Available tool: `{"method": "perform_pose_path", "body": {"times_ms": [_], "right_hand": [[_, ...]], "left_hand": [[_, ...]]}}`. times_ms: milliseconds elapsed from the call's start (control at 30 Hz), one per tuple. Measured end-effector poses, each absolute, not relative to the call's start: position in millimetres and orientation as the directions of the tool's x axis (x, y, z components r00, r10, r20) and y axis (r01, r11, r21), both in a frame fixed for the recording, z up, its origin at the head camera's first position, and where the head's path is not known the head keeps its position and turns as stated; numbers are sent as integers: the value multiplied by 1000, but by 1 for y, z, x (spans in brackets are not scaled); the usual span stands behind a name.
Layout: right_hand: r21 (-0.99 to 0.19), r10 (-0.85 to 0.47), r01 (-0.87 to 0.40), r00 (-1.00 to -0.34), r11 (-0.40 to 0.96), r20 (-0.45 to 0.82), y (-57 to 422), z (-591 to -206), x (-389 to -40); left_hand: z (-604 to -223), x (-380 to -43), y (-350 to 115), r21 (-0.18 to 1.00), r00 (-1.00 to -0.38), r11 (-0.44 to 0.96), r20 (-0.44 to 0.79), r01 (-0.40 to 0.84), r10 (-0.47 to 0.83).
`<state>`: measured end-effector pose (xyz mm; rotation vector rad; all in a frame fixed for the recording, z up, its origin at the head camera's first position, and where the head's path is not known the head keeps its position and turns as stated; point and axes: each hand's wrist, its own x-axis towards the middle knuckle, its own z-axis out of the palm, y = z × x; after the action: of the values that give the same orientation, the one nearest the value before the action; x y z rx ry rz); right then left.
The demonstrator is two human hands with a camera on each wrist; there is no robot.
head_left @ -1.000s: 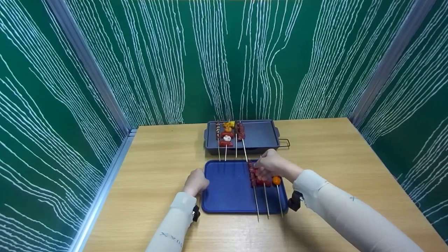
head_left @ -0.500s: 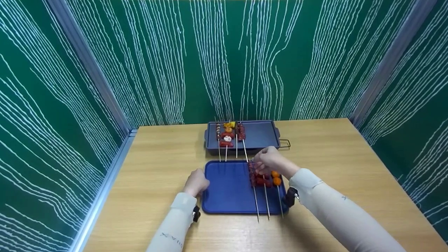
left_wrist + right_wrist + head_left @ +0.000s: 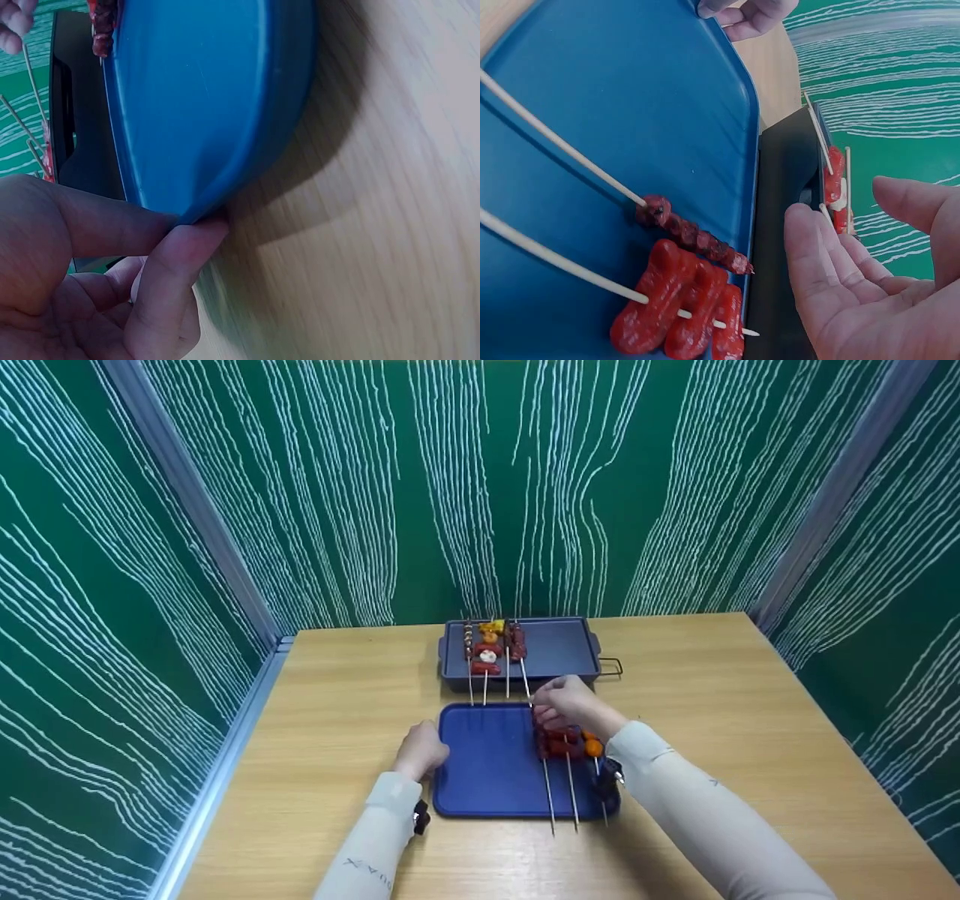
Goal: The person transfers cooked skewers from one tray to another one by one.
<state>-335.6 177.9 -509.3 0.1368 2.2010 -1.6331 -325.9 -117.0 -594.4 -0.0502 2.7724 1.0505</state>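
Observation:
My left hand (image 3: 421, 748) pinches the left rim of a blue tray (image 3: 487, 765) between thumb and finger, as the left wrist view shows up close. Above the tray's far right edge hovers my right hand (image 3: 566, 703), its thumb apart from its loosely extended fingers and nothing between them. Below it on the tray lie a skewer of small dark meat chunks (image 3: 701, 238) and a skewer of red sausages (image 3: 676, 300). Farther right is a skewer with orange balls (image 3: 593, 748), partly hidden by the right wrist's strap.
Behind the tray stands a dark grill pan (image 3: 559, 649) with a wire handle (image 3: 611, 666) on its right. Several skewers lie on its left half, sticks over the front edge, among them a mixed sausage skewer (image 3: 487, 667). Green walls with white lines (image 3: 555, 510) enclose the wooden table (image 3: 337, 682).
My right hand has shifted left and slightly away, off the sausage and orange-ball skewers, uncovering more of the sausages. My left hand and the tray have stayed put.

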Motion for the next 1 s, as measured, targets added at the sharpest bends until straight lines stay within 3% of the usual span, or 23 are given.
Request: {"method": "perform_pose_path", "body": {"times_ms": [367,667,1000], "right_hand": [[-921,-161,334,-916,198,-367,174,-525,-347],[-937,-194,344,-916,67,-351,172,-534,-356],[-922,-204,387,-906,-36,-372,168,-539,-367]], "left_hand": [[-580,-316,-114,660,-982,744,-186,-106,24],[-637,-354,-127,652,-979,752,-198,-94,49],[-585,-321,-116,655,-983,750,-180,-87,43]]}}
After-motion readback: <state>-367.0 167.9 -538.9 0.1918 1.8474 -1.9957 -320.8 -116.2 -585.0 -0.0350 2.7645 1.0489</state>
